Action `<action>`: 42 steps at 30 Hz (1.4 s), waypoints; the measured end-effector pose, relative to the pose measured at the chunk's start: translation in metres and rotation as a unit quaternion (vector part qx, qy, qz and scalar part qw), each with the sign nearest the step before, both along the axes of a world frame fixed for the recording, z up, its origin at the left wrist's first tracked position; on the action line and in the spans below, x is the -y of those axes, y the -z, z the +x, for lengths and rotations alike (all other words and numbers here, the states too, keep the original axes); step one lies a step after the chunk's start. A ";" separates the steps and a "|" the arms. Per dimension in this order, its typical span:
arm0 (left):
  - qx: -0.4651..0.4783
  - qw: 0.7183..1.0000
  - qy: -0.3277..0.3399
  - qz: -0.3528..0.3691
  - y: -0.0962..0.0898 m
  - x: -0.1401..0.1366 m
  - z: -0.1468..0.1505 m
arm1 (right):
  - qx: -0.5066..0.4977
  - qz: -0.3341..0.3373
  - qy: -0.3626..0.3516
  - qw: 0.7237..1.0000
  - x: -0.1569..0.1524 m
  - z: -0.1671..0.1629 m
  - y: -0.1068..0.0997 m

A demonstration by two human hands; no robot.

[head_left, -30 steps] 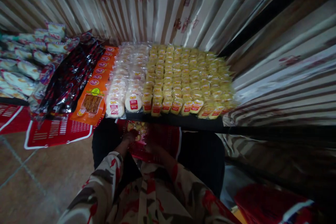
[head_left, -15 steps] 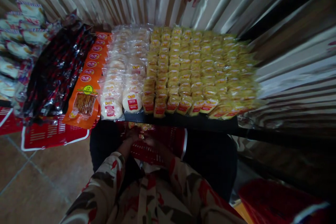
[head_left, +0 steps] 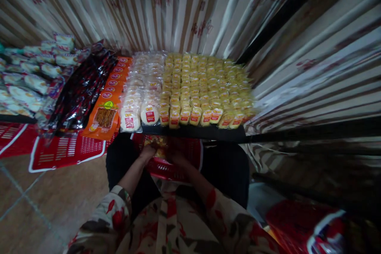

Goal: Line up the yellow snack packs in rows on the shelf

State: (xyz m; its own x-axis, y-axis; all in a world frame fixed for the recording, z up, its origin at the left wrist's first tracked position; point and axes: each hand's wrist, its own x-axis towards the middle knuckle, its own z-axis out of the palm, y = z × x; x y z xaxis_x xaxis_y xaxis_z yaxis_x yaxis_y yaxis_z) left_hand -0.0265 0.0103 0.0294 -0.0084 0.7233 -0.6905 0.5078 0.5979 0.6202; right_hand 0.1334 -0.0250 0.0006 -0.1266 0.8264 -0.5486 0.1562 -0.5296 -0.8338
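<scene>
Both my hands reach down into a red plastic basket between my knees, just under the shelf's front edge. My left hand is at the left side of some small yellow-wrapped packets. On their right side is my right hand, dark and blurred. The fingers of both hands are hidden or too dim to make out. Above, the shelf carries rows of yellow-wrapped snack packs and white round wrapped cakes.
Left along the shelf lie an orange snack bag, dark shiny packets and white-blue packets. Another red basket with a white handle stands lower left. A red bag-like bundle is at lower right. A striped curtain hangs behind.
My view has shifted, so the shelf goods appear smaller and further left at the right end. My hands remain in the basket, a little further apart, with more of the yellow packets showing between them.
</scene>
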 end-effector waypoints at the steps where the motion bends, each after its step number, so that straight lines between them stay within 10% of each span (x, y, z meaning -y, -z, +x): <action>1: 0.012 1.000 -0.016 -0.003 -0.007 0.001 0.002 | -0.001 0.001 0.004 1.000 0.001 0.004 -0.004; 17: 0.192 0.978 -0.008 0.082 -0.117 0.025 0.046 | -0.070 0.070 0.066 0.993 0.021 0.059 -0.084; 29: 0.076 0.936 0.174 0.297 -0.128 0.014 0.083 | -0.081 0.118 0.121 0.982 0.038 0.079 -0.122; 42: 0.095 0.895 0.123 0.419 -0.165 -0.013 0.152 | 0.159 0.315 0.233 0.906 0.009 0.116 -0.135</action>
